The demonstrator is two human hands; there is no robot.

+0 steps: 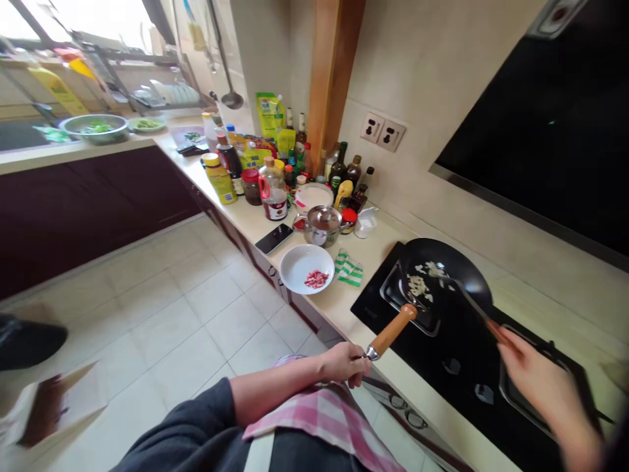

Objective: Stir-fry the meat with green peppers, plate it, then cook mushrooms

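Note:
A black wok (464, 262) stands on the left burner of the stove, with pale chopped pieces (419, 286) in it. My left hand (345, 364) is closed at the metal-tipped end of the wok's wooden handle (392, 333). My right hand (533, 377), partly blurred, grips a spatula (474, 305) by its wooden handle. The spatula's blade reaches into the wok beside the pale pieces. Left of the stove, a white bowl (297, 263) holds a small heap of chopped raw meat (316, 279).
A green-striped cloth (349, 269), a phone (274, 238) and a lidded steel pot (323, 226) sit near the bowl. Several bottles and jars crowd the corner. A range hood (550, 131) overhangs the stove. A metal basin (95, 128) with greens stands at far left.

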